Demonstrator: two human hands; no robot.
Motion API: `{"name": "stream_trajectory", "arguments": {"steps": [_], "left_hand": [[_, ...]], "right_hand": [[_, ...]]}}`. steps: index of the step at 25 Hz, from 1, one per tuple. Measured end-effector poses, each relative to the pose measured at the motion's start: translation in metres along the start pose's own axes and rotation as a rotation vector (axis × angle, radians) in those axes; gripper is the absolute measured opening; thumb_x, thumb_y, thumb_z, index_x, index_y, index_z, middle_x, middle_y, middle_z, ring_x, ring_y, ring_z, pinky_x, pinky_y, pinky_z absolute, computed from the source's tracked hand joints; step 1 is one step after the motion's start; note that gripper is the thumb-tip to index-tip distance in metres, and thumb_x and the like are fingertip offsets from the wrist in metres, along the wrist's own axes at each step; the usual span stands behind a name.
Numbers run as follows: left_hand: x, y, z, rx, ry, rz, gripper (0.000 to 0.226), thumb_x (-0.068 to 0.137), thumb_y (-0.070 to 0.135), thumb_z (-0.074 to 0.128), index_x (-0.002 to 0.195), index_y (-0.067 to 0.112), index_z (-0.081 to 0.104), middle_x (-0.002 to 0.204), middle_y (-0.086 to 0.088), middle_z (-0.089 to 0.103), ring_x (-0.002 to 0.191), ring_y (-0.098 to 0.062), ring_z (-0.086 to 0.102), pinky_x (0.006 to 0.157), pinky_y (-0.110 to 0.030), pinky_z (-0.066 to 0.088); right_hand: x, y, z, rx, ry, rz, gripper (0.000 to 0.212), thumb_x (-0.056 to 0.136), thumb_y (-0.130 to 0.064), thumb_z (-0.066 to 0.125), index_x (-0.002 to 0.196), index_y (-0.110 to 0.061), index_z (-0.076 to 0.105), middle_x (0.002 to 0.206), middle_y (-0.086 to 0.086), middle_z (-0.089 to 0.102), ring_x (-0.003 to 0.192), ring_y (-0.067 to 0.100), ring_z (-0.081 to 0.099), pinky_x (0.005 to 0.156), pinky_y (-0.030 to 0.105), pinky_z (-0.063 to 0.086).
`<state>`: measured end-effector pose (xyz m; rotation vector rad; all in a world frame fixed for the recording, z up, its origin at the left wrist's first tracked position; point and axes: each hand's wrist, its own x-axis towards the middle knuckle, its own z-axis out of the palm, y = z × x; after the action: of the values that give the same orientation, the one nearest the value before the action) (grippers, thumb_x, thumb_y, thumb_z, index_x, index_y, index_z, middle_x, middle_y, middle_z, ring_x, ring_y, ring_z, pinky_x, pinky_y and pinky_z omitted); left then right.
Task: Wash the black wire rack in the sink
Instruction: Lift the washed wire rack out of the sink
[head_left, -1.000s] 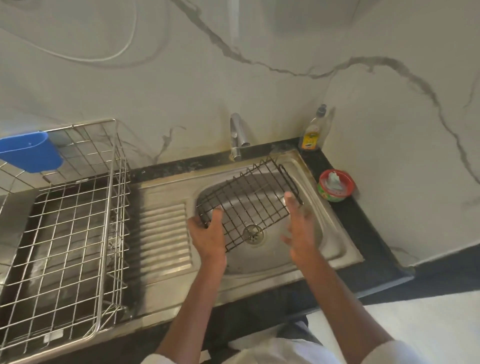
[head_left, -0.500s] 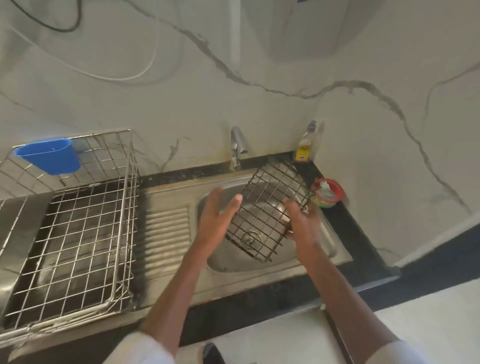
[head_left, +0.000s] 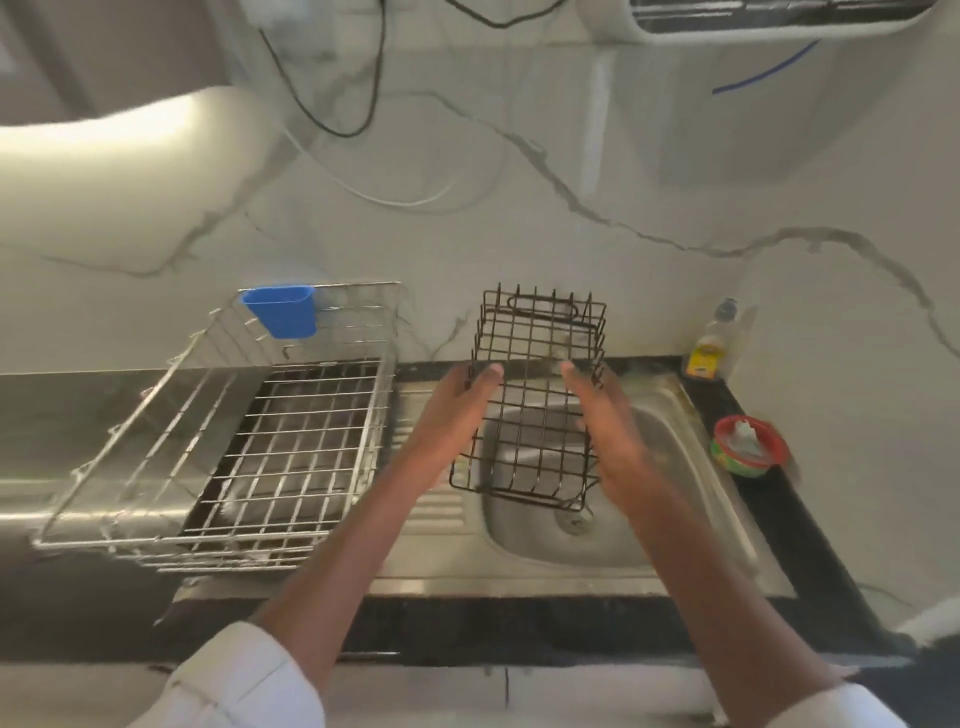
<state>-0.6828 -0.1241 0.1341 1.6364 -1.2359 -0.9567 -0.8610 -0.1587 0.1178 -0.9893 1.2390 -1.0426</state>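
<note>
The black wire rack (head_left: 537, 395) is being held upright above the sink (head_left: 670, 431), raised clear of the basin, its top reaching up in front of the marbled wall. It is being pressed between two hands: the left hand (head_left: 457, 415) is being laid flat against the rack's left side, fingers straight and pointing up, and the right hand (head_left: 613, 431) is being laid likewise against its right side, though motion blur is keeping its fingertips unclear. A steel dish basket (head_left: 249, 436) is being carried at the worktop's left end, with a blue cup (head_left: 283, 312) being hung on its back rim. A soap bottle (head_left: 714, 345) is being kept at the worktop's back right corner, and a red-rimmed tub (head_left: 748, 452) near its right edge, beside the sink.
</note>
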Motion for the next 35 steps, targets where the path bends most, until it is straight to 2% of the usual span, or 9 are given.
{"name": "stream_trajectory", "arguments": {"steps": [4,8,11,13,15,18,27,32,35], "left_hand": [[0.001,-0.004,-0.087,-0.086,0.161,0.050,0.048,0.108,0.058,0.044,0.136,0.022,0.059,0.128,0.012,0.062,0.121,-0.012,0.057,0.108,-0.042,0.044],[0.026,-0.040,-0.202,-0.098,0.305,0.022,0.040,0.109,0.054,0.045,0.130,0.024,0.061,0.122,0.009,0.064,0.115,-0.013,0.058,0.093,-0.038,0.042],[0.050,-0.075,-0.266,-0.069,0.340,-0.007,0.028,0.110,0.053,0.043,0.118,0.030,0.057,0.109,0.010,0.060,0.109,-0.015,0.057,0.093,-0.039,0.041],[0.070,-0.111,-0.299,-0.054,0.307,-0.042,0.033,0.111,0.051,0.041,0.122,0.024,0.056,0.115,0.004,0.062,0.114,-0.022,0.059,0.095,-0.041,0.044],[0.088,-0.148,-0.316,-0.059,0.265,-0.094,0.053,0.111,0.054,0.040,0.144,0.015,0.052,0.141,-0.006,0.060,0.131,-0.029,0.057,0.104,-0.045,0.046],[0.109,-0.191,-0.325,-0.041,0.213,-0.238,0.063,0.113,0.052,0.036,0.158,0.009,0.039,0.156,-0.014,0.049,0.140,-0.030,0.050,0.108,-0.044,0.042],[0.133,-0.265,-0.321,0.149,0.084,-0.336,0.065,0.114,0.051,0.029,0.155,0.002,0.036,0.153,-0.022,0.051,0.140,-0.038,0.052,0.115,-0.055,0.045],[0.140,-0.270,-0.313,0.295,0.122,-0.324,0.061,0.113,0.050,0.030,0.144,0.000,0.044,0.132,-0.022,0.065,0.120,-0.036,0.065,0.102,-0.051,0.055],[0.134,-0.254,-0.315,0.525,0.275,-0.234,0.060,0.112,0.050,0.037,0.150,0.004,0.042,0.137,-0.017,0.062,0.126,-0.034,0.060,0.106,-0.049,0.053]], "right_hand": [[0.008,-0.025,0.098,-0.013,-0.138,-0.061,0.089,0.090,-0.071,0.059,0.162,-0.038,0.019,0.169,-0.004,0.021,0.154,0.027,0.024,0.119,0.053,0.024],[0.023,-0.033,0.226,-0.096,-0.266,-0.108,0.084,0.095,-0.067,0.052,0.162,-0.028,0.021,0.169,-0.001,0.025,0.153,0.027,0.027,0.119,0.049,0.028],[0.040,-0.020,0.307,-0.136,-0.305,-0.095,0.084,0.096,-0.068,0.050,0.162,-0.026,0.020,0.169,0.002,0.023,0.153,0.029,0.026,0.119,0.051,0.027],[0.049,0.002,0.349,-0.200,-0.307,-0.040,0.086,0.094,-0.071,0.050,0.162,-0.026,0.021,0.169,0.006,0.021,0.153,0.032,0.025,0.120,0.053,0.025],[0.061,0.029,0.377,-0.227,-0.279,0.023,0.085,0.096,-0.068,0.050,0.162,-0.024,0.020,0.169,0.009,0.019,0.153,0.034,0.025,0.120,0.053,0.025],[0.078,0.059,0.403,-0.297,-0.260,0.144,0.079,0.102,-0.058,0.049,0.163,-0.019,0.017,0.169,0.012,0.018,0.153,0.033,0.024,0.120,0.052,0.024],[0.111,0.120,0.425,-0.430,-0.209,0.377,0.073,0.107,-0.049,0.043,0.164,-0.018,0.010,0.170,0.013,0.013,0.155,0.034,0.019,0.123,0.053,0.020],[0.108,0.123,0.428,-0.472,-0.130,0.340,0.068,0.109,-0.042,0.040,0.162,-0.011,0.011,0.168,0.015,0.020,0.153,0.036,0.024,0.121,0.050,0.026],[0.099,0.105,0.426,-0.676,0.000,0.121,0.060,0.108,-0.039,0.045,0.156,-0.007,0.028,0.157,0.015,0.042,0.140,0.033,0.047,0.106,0.042,0.044]]}}
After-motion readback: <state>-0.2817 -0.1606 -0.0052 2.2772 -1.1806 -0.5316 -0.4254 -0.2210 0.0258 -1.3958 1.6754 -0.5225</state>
